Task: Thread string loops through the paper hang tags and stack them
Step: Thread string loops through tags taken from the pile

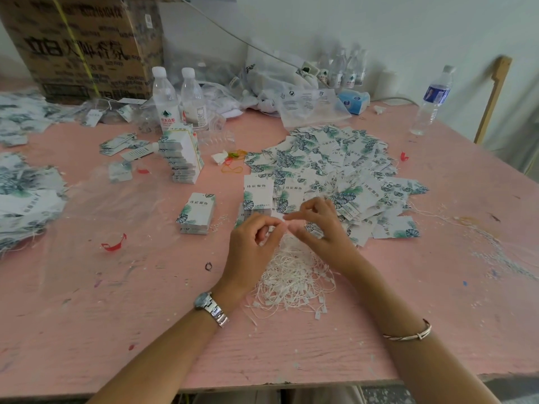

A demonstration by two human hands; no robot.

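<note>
Fingertips (pixel 269 224) pinch indistinct white piece (pixel 277 219).

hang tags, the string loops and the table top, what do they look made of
Hang tags: stiff matte card, printed with leaves; they lie flat and stack squarely. String loops: thin white cord, probably cotton or polyester, with small white ends that look plastic. Table top: painted board, likely wood; pink coat shows grain and chips.

Pink, paint-flecked table (pixel 140 322); a tangle of white string loops (pixel 291 275) near its front edge; beyond, a wide heap of leaf-printed hang tags (pixel 335 173); to the left a short tag stack (pixel 196 214) and a taller tag stack (pixel 182 158); behind these two water bottles (pixel 166 100) and a cardboard box (pixel 81 45).
</note>
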